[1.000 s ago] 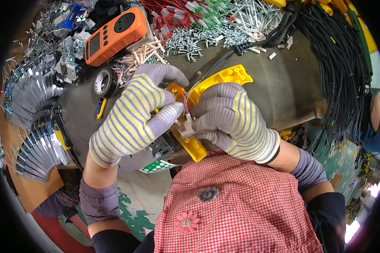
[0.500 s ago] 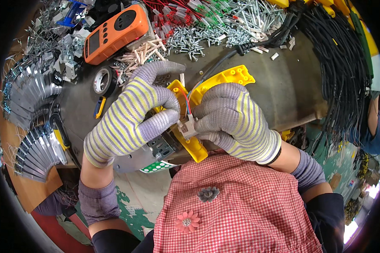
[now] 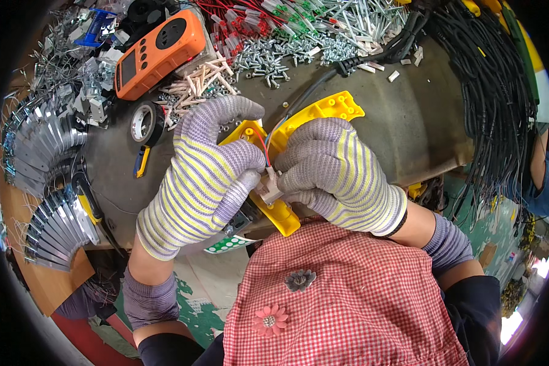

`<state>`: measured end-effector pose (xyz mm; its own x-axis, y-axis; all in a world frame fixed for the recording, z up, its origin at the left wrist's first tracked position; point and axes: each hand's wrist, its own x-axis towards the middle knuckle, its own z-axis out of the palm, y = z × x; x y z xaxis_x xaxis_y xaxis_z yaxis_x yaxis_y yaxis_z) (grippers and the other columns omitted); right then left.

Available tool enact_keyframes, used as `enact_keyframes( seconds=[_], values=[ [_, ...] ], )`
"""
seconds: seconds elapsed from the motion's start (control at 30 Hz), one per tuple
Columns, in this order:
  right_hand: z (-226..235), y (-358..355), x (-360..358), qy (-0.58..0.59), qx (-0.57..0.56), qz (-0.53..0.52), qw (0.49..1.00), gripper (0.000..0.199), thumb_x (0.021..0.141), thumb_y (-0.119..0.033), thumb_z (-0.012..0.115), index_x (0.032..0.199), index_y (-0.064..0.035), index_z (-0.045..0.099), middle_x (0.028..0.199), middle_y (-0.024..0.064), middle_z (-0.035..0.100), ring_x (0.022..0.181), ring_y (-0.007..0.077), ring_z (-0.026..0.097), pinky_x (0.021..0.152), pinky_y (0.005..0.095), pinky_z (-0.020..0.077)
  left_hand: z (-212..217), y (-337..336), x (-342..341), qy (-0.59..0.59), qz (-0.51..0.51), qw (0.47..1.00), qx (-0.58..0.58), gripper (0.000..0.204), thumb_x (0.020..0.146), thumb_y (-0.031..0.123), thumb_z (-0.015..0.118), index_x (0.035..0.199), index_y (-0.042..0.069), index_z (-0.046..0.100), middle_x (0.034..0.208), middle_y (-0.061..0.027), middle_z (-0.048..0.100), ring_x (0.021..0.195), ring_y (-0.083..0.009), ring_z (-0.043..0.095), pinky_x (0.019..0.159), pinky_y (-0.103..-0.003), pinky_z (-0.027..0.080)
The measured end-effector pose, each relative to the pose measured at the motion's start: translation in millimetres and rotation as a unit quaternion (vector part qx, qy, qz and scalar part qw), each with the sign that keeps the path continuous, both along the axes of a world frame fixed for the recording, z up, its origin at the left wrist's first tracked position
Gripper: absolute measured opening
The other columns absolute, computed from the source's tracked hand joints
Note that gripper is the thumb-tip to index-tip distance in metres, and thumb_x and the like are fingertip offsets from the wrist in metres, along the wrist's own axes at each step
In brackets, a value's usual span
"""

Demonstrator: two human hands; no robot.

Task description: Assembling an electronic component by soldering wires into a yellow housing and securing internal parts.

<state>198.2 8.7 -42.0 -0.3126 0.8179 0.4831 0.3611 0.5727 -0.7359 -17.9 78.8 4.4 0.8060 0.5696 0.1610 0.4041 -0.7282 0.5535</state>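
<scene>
My left hand (image 3: 201, 177), in a striped knit glove, has thumb and forefinger pinched at a small whitish block (image 3: 270, 190). From the other side my right hand (image 3: 344, 174), gloved alike, grips the same block; its fingertips partly hide it. Red and blue wires (image 3: 266, 145) run from the block up to a dark cable (image 3: 310, 90). Beneath both hands lies a yellow plastic housing (image 3: 329, 110), its lower arm (image 3: 279, 218) pointing toward the red checked apron (image 3: 341, 287). The middle of the housing is mostly covered by the gloves.
Left lie black tape (image 3: 146, 122), a small yellow-and-black cutter (image 3: 142, 161) and fanned metal strips (image 3: 58, 226). Behind are an orange meter (image 3: 160, 53), wooden pegs (image 3: 202, 82) and heaped screws (image 3: 265, 61). Black cables (image 3: 485, 104) hang over the right side.
My left hand has shifted slightly right and down, its fingers closer in on the block and covering more of it. My right hand stays nearly in place.
</scene>
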Motion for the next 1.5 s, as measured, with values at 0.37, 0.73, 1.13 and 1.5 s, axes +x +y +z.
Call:
enact_keyframes(
  seconds=[0.37, 0.73, 1.13, 1.5],
  values=[
    [-1, 0, -2, 0.005, 0.001, -0.010, 1.000, 0.018, 0.069, -0.018, 0.080, 0.082, -0.0126, 0.069, 0.081, 0.0041, 0.067, 0.082, 0.0275, 0.066, 0.073, 0.0422, 0.0526, 8, -9, 6, 0.042, -0.015, 0.997, 0.056, 0.020, 0.067, 0.018, 0.072, 0.082, 0.007, 0.066, 0.121, -0.0131, 0.061, 0.113, -0.0358, 0.055, 0.100, -0.052, 0.040],
    [0, 1, -3, -0.004, 0.028, -0.003, 1.000, 0.021, 0.069, -0.019, 0.081, 0.084, -0.0131, 0.067, 0.082, 0.0043, 0.066, 0.081, 0.0281, 0.065, 0.073, 0.0435, 0.0510, 2, -15, 6, 0.010, 0.017, 0.998, 0.057, 0.026, 0.063, 0.024, 0.074, 0.080, 0.007, 0.064, 0.119, -0.0121, 0.062, 0.106, -0.0356, 0.058, 0.097, -0.051, 0.041],
    [-4, -1, -2, 0.002, 0.023, 0.012, 1.000, 0.023, 0.070, -0.021, 0.081, 0.089, -0.0150, 0.070, 0.084, 0.0052, 0.065, 0.081, 0.0296, 0.065, 0.076, 0.0439, 0.0497, 18, -11, -6, 0.019, 0.002, 0.977, 0.211, 0.020, 0.070, 0.021, 0.075, 0.088, 0.014, 0.070, 0.122, -0.0085, 0.063, 0.113, -0.0352, 0.058, 0.098, -0.051, 0.043],
    [4, -4, 2, -0.063, 0.049, 0.004, 0.997, 0.018, 0.072, -0.023, 0.079, 0.087, -0.0172, 0.071, 0.087, -0.0027, 0.070, 0.086, 0.0234, 0.066, 0.081, 0.0424, 0.0501, 11, -24, 11, 0.099, 0.017, 0.992, 0.081, 0.016, 0.072, 0.018, 0.066, 0.078, 0.003, 0.064, 0.120, -0.0209, 0.059, 0.113, -0.0390, 0.054, 0.099, -0.051, 0.041]
  ],
)
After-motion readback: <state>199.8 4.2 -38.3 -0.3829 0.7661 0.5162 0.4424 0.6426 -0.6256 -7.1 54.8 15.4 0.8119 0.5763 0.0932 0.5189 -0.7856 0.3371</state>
